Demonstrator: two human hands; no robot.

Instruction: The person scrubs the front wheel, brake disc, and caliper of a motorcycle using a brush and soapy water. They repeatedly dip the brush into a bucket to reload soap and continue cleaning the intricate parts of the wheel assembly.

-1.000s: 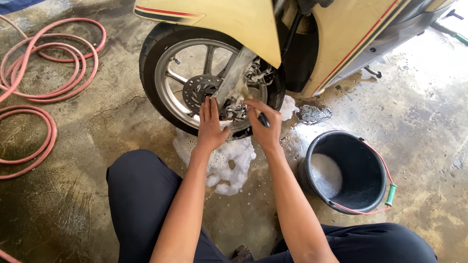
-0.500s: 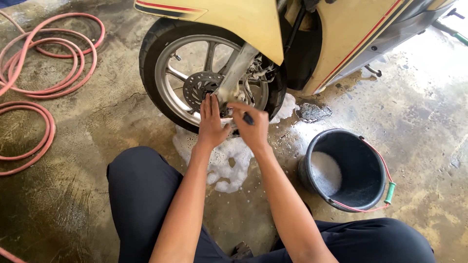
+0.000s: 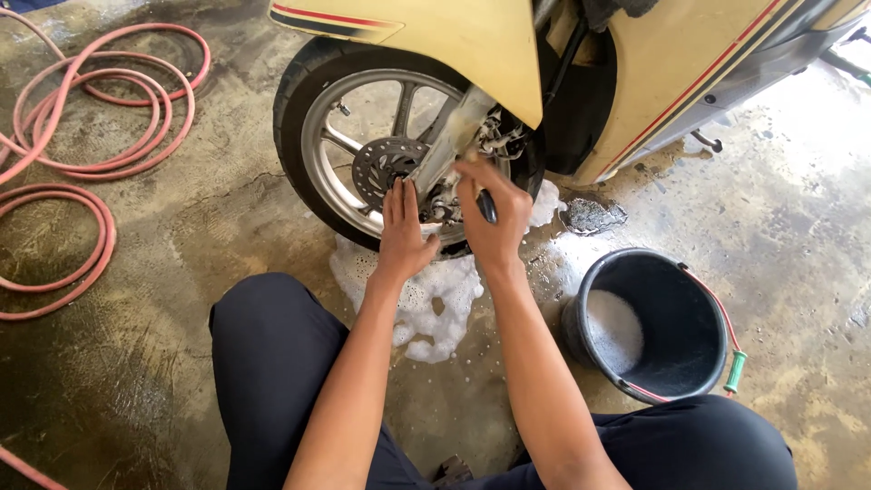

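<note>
The head view looked down on a front wheel point(image 3: 363, 154) of a cream-yellow scooter, standing on a wet concrete floor point(image 3: 163, 272). The step in hand seemed to be scrubbing the hub. The left hand point(image 3: 401, 231) lay flat and open against the wheel's lower rim, just below the brake disc point(image 3: 386, 168), holding nothing. The right hand point(image 3: 490, 213) was closed around a dark-handled tool point(image 3: 487, 207), probably a small brush, its working end hidden against the fork leg point(image 3: 451, 136) beside the disc. A patch of soap foam point(image 3: 435, 299) lay on the floor directly under the wheel. A black bucket point(image 3: 653, 272) with suds stood to the wheel's right, and a pink hose point(image 3: 100, 118) lay coiled well to its left. The next move likely called for short, firm strokes into the tight gaps about the disc, with the open hand steadying the wheel.
</note>
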